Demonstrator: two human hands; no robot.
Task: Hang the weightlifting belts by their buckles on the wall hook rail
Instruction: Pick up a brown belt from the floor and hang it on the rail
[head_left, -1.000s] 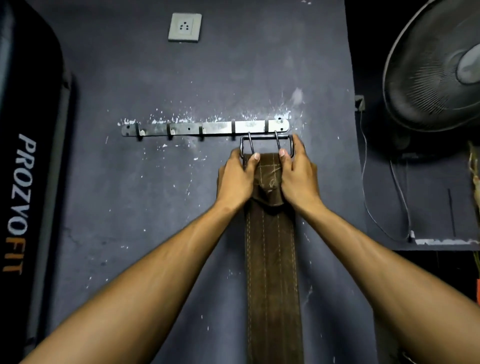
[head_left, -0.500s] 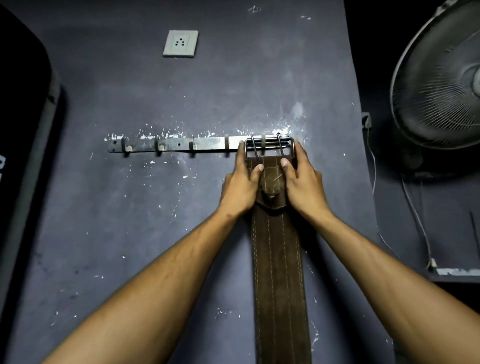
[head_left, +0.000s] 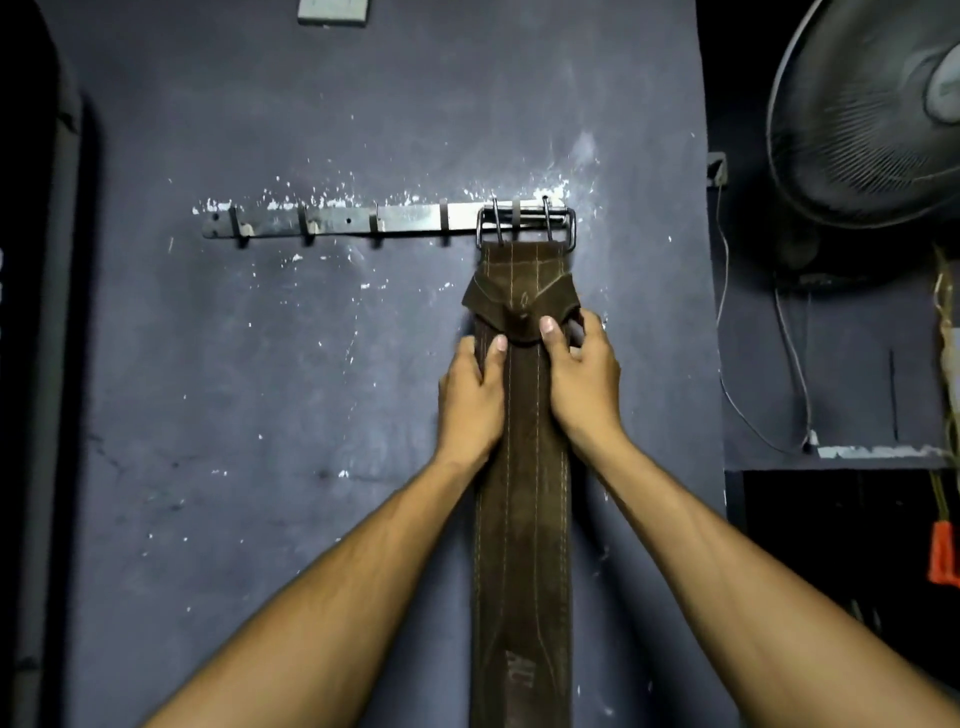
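1. The dark wall (head_left: 260, 389) carried the metal hook rail (head_left: 363, 221), the landmark here.
2. A fan (head_left: 872, 114) stood well to the right of the rail.
3. The brown belt (head_left: 522, 519) hung straight down from the rail's right end.
4. The left hand (head_left: 470, 400) gripped the belt's left edge below the rail, thumb across the front, fingers curled behind.
5. The right hand (head_left: 584, 379) gripped the right edge likewise, thumb pressing the leather flap.
6. The buckle (head_left: 524, 224) sat over the rail's rightmost hook.
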